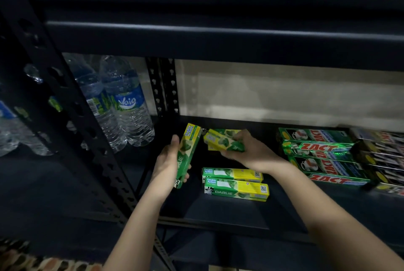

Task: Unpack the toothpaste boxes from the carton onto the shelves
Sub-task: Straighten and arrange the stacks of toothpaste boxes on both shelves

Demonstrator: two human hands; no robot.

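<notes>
My left hand [169, 162] grips a green and yellow Darlie toothpaste box [188, 152], held on end and tilted above the dark shelf [218, 214]. My right hand [247, 150] holds another Darlie box [220, 140] further back, lying roughly level over more boxes of the same kind. Two Darlie boxes [235, 184] lie side by side on the shelf in front of it. The carton is not in view.
Green Zact toothpaste boxes [321, 157] fill the shelf to the right, with darker boxes [384, 157] beyond them. Water bottles [122, 104] stand at the left behind a black perforated upright [72, 104]. A shelf board [218, 36] hangs overhead.
</notes>
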